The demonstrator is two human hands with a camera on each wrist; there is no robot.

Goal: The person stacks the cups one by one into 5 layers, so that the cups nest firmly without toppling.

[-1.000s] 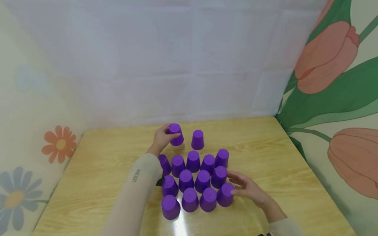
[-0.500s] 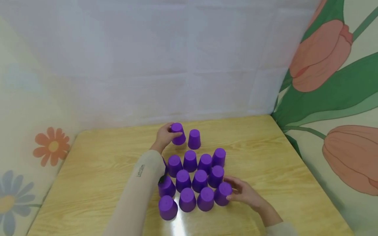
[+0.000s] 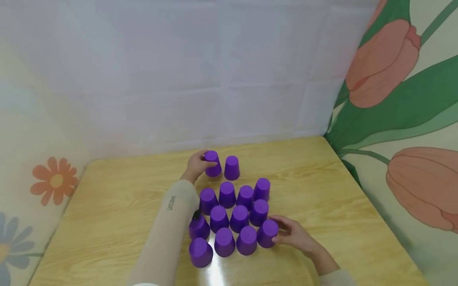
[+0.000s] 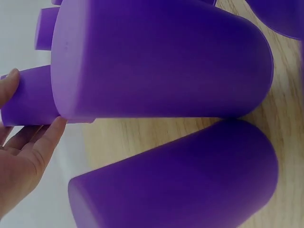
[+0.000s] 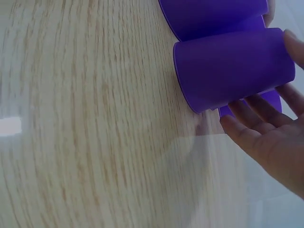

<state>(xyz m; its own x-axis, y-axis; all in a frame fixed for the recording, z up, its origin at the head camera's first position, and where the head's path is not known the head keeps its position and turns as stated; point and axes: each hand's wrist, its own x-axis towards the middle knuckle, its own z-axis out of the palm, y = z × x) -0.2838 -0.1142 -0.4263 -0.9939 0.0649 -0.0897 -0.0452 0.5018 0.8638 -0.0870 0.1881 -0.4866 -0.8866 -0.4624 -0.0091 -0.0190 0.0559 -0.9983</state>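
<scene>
Upside-down purple plastic cups stand on the wooden table. At the back, my left hand (image 3: 195,165) grips one cup (image 3: 213,163) by its side, thumb across the front. Just right of it stands another single cup (image 3: 232,168). At the front right corner of the cup group, my right hand (image 3: 295,237) holds a cup (image 3: 267,233), thumb at its front and fingers behind. The right wrist view shows the thumb and fingers on either side of this cup (image 5: 232,66). In the left wrist view, nearer cups partly cover the gripped cup (image 4: 35,97).
Between the hands several cups stand in close rows, including a front left cup (image 3: 201,253) and a rear right cup (image 3: 262,189). The left sleeve (image 3: 161,234) passes beside the group and covers part of it. A white cloth (image 3: 154,79) hangs behind the table (image 3: 118,198).
The left hand's cup has moved right, closer to the single cup beside it. My right hand has closed in on the front right cup. The head view has shifted slightly.
</scene>
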